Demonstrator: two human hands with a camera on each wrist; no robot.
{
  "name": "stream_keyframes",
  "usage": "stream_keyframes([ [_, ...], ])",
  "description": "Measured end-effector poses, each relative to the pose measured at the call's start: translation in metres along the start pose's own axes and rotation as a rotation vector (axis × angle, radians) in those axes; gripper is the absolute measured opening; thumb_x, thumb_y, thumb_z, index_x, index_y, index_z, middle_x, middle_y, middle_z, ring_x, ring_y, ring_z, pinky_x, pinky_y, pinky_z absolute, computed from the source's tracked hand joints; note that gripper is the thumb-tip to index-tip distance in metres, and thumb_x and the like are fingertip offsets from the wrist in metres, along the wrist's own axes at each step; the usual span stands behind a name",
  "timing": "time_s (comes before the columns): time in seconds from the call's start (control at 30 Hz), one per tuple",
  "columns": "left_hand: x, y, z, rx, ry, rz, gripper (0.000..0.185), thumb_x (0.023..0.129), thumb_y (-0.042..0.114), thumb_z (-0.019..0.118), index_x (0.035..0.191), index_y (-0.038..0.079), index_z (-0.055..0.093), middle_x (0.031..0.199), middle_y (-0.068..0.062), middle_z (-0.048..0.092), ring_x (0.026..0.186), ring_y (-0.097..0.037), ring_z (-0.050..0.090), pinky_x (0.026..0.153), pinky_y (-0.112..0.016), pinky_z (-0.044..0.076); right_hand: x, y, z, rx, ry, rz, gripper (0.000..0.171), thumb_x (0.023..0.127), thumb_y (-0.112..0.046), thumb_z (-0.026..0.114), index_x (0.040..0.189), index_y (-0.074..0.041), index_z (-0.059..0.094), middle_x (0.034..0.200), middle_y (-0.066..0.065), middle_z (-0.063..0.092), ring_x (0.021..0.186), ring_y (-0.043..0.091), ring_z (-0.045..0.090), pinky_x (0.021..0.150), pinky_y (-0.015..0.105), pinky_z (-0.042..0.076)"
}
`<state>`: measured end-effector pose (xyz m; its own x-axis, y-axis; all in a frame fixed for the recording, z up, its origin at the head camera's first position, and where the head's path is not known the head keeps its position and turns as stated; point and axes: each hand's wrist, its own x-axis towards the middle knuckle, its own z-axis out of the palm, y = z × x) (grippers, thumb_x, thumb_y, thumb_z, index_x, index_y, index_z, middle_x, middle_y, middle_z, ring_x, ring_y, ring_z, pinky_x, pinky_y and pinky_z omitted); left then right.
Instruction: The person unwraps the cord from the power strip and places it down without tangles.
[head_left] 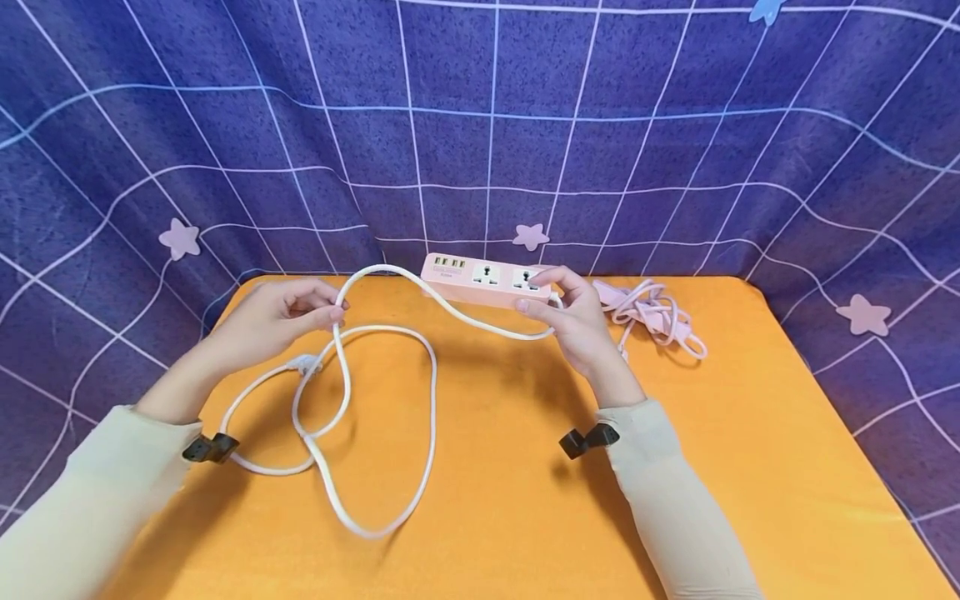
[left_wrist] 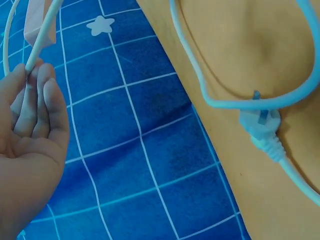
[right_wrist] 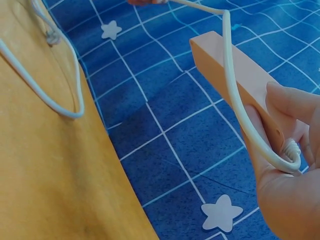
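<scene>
Fingers (head_left: 330, 314) pinch white cable (head_left: 431, 400) above orange table (head_left: 525, 517), blue grid backdrop (head_left: 480, 133) behind.

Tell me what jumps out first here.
The pink power strip, held up over the orange table at its far edge by the right hand. Its white cord loops across the table to the left hand, which pinches it.

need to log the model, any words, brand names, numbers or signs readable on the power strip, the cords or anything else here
Nothing can be read in any of the views.
Pink power strip: a small dark mark under its USB ports, too small and blurred to read.
White cord and its plug: no print shows.
Blue backdrop: only grid lines and star shapes, no text.
</scene>
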<state>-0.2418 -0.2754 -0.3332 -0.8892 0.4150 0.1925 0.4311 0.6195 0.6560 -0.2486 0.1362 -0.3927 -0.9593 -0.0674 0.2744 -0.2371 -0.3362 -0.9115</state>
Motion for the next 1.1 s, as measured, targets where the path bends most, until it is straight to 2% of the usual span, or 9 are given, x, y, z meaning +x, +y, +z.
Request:
stream_keyframes([
  [0.23,-0.011,-0.015,-0.002,0.013,-0.15,0.029,0.005,0.104,0.02,0.072,0.108,0.023,0.074,0.09,0.004,0.078,0.078,-0.01,0.071,0.07,-0.024,0.056,0.001,0.0,0.002,-0.045,0.024,-0.014,0.039,0.083,0.017,0.077,0.095,-0.02,0.073,0.117,0.0,0.065,0.107,0.021,0.059,0.085,0.025,0.057],
  [0.33,-0.017,-0.022,-0.002,-0.016,-0.214,0.032,0.006,0.104,0.017,0.071,0.108,0.021,0.074,0.09,0.003,0.078,0.077,-0.01,0.071,0.069,-0.026,0.058,0.002,0.0,0.002,-0.062,0.029,-0.018,0.038,0.083,0.016,0.078,0.095,-0.02,0.072,0.116,0.0,0.065,0.109,0.02,0.058,0.085,0.025,0.055],
  [0.53,-0.029,-0.035,-0.001,-0.095,-0.34,0.035,0.007,0.105,0.013,0.068,0.109,0.016,0.073,0.092,0.004,0.077,0.086,-0.015,0.074,0.078,-0.029,0.062,0.002,0.002,0.002,-0.105,0.024,-0.004,0.036,0.083,0.013,0.081,0.096,-0.019,0.072,0.118,-0.002,0.066,0.119,0.018,0.055,0.091,0.025,0.051],
  [0.7,-0.038,-0.045,0.001,-0.116,-0.444,0.063,0.008,0.106,0.015,0.067,0.109,0.019,0.073,0.094,0.004,0.076,0.088,-0.012,0.072,0.08,-0.028,0.061,0.001,0.006,0.001,-0.126,0.031,0.018,0.033,0.084,0.008,0.082,0.098,-0.02,0.072,0.124,-0.001,0.064,0.124,0.019,0.052,0.093,0.026,0.049],
  [0.77,-0.042,-0.049,0.003,-0.101,-0.466,0.088,0.009,0.106,0.015,0.067,0.109,0.022,0.073,0.09,0.006,0.074,0.084,-0.008,0.068,0.076,-0.026,0.058,0.001,0.01,0.002,-0.125,0.033,0.03,0.032,0.085,0.007,0.081,0.098,-0.021,0.072,0.125,-0.001,0.063,0.121,0.017,0.052,0.091,0.025,0.049],
  [0.9,-0.05,-0.056,0.005,-0.074,-0.494,0.126,0.012,0.104,0.014,0.069,0.107,0.025,0.072,0.082,0.009,0.065,0.078,-0.002,0.058,0.069,-0.024,0.052,0.007,0.019,0.008,-0.132,0.014,0.054,0.03,0.086,0.006,0.082,0.099,-0.019,0.072,0.125,-0.001,0.063,0.104,0.014,0.056,0.082,0.023,0.049],
  [1.0,-0.059,-0.06,0.006,-0.062,-0.508,0.116,0.01,0.104,0.015,0.07,0.107,0.024,0.072,0.081,0.011,0.061,0.079,-0.001,0.056,0.069,-0.024,0.05,0.014,0.027,0.016,-0.154,-0.01,0.054,0.028,0.085,0.007,0.083,0.101,-0.014,0.072,0.123,0.002,0.064,0.095,0.012,0.059,0.078,0.022,0.051],
  [1.1,-0.067,-0.064,0.005,-0.037,-0.513,0.083,0.004,0.104,0.018,0.07,0.107,0.02,0.073,0.082,0.014,0.06,0.079,-0.001,0.056,0.069,-0.024,0.05,0.023,0.034,0.024,-0.174,-0.024,0.06,0.027,0.084,0.007,0.084,0.102,-0.009,0.072,0.122,0.003,0.066,0.095,0.013,0.062,0.079,0.023,0.052],
])
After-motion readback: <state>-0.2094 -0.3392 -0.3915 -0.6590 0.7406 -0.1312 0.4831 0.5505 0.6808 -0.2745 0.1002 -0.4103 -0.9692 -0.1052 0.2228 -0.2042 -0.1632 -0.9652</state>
